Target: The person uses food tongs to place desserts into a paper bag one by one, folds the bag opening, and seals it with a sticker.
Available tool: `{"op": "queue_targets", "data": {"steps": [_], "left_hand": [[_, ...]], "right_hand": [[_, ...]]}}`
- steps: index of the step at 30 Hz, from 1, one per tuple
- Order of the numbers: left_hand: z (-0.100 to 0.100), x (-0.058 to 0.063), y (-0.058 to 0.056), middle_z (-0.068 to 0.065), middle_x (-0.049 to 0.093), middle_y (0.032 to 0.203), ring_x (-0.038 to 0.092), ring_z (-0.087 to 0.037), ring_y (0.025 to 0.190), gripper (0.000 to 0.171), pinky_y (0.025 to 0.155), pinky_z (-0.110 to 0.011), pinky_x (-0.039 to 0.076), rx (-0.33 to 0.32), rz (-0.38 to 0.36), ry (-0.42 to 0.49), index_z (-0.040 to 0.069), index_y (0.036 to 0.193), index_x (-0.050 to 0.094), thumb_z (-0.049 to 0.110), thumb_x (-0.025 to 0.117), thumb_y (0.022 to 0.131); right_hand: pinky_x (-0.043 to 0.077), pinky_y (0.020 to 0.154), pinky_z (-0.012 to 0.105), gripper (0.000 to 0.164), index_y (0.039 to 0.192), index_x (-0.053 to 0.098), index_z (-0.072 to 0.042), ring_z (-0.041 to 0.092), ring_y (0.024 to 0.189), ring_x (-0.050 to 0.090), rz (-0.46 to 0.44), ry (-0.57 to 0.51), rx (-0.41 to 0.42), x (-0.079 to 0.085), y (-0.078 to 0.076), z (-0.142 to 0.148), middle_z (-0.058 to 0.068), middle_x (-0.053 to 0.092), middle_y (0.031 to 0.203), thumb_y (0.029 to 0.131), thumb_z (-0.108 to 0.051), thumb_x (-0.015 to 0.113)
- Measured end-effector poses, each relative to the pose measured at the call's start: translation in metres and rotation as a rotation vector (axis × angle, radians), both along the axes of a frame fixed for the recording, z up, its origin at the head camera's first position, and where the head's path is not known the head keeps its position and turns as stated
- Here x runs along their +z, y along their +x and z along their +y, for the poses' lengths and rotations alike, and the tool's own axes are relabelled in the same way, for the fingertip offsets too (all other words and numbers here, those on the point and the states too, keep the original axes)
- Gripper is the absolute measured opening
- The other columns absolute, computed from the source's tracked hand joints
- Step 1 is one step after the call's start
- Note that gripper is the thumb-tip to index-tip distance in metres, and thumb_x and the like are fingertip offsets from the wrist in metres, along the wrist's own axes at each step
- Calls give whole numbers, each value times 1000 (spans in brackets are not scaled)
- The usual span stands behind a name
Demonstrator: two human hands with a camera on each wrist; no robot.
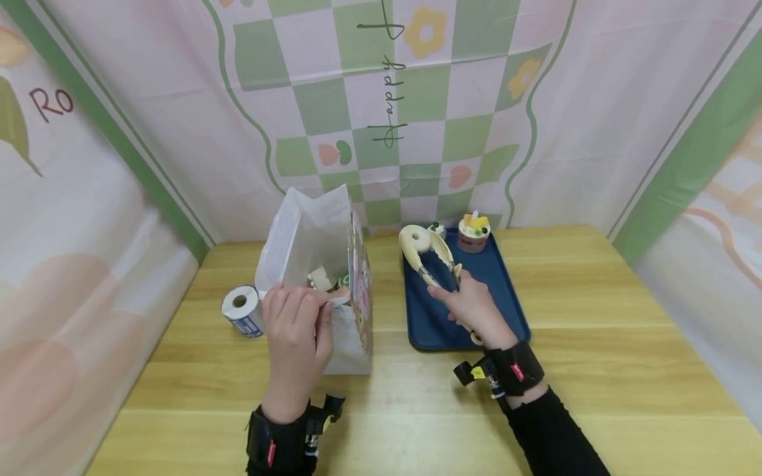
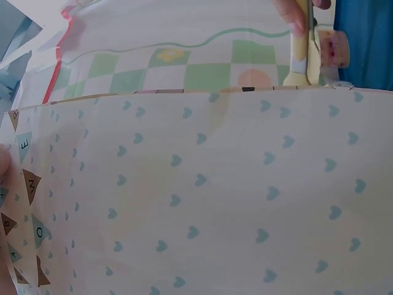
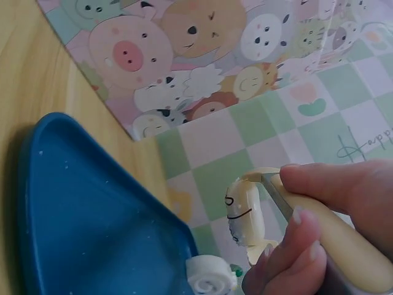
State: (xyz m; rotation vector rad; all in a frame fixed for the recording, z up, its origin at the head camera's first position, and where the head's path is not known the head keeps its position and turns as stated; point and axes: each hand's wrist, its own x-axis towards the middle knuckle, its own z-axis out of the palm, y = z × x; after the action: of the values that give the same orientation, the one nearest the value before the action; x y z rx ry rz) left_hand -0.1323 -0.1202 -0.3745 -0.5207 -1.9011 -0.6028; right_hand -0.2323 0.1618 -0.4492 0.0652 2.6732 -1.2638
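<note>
My left hand (image 1: 293, 330) pinches the near rim of a white paper bag (image 1: 348, 347), which stands upright with its top spread. Several small pieces (image 1: 321, 279) show inside it. The left wrist view is mostly filled by the bag's heart-printed side (image 2: 215, 184). In my right hand (image 1: 481, 311) is a pair of cream tongs (image 3: 344, 246), raised over the blue tray (image 3: 110, 215). Between the tong tips sits a pale donut (image 3: 247, 212) with dark drizzle lines. On the tray, a white swirl roll (image 3: 210, 275) lies just below the donut in the right wrist view.
At the tray's far right corner stands a dessert cup (image 1: 473, 239) with fruit-like toppings. A roll of labels (image 1: 245, 314) is to the left of the bag. Behind the wooden table (image 1: 595, 317) hangs a patterned cloth (image 1: 369, 99).
</note>
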Motion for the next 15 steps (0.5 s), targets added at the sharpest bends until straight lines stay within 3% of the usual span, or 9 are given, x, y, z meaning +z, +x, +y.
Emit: {"op": "queue_targets", "data": {"steps": [5,15], "left_hand": [[0,0,0,-8,60,77,49,-27,78,23,93,-49,35,3,9,-3,3,79,59,17,54,96],[0,1,0,-8,62,79,50,-27,78,27,94,-49,35,5,5,-7,3,80,61,20,52,99]], "right_hand": [[51,53,34,76,135,38,-5,32,69,70,14,-13,5,9,5,1,23,68,95,88,-60,60],[51,53,34,73,132,38,-8,30,65,68,69,-10,12,27,14,2,11,67,80,87,-62,60]]}}
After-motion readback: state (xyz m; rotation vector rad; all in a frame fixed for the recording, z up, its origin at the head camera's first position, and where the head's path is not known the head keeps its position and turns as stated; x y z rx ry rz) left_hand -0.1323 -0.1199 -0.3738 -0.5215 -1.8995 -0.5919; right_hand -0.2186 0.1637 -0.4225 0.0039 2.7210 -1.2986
